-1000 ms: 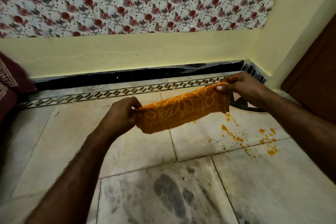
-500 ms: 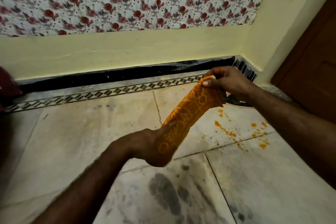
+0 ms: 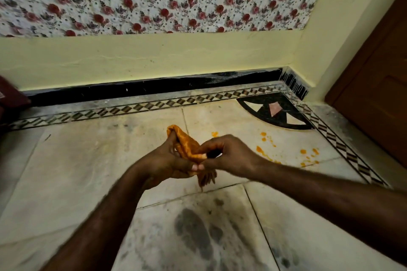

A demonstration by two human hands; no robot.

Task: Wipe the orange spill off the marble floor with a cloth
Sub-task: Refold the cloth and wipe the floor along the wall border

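An orange patterned cloth (image 3: 186, 145) is bunched up between both hands, held in the air above the pale marble floor (image 3: 88, 171). My left hand (image 3: 167, 160) grips its left and lower part, fingers wrapped round the folds. My right hand (image 3: 226, 156) pinches the cloth's right edge, and a fringe hangs below the two thumbs. The orange spill (image 3: 306, 156) lies as scattered drops and streaks on the floor to the right of my hands, partly hidden behind my right wrist.
A yellow wall with a black skirting (image 3: 154, 86) and a patterned tile border runs along the back. A black corner inlay (image 3: 275, 112) sits at the far right. A brown wooden door (image 3: 378, 94) stands on the right. Dark red fabric (image 3: 11, 99) shows at the left edge.
The cloth was stretched out between my hands; both hands have come together in the middle and the cloth is now folded into a bunch. The corner inlay is now uncovered.
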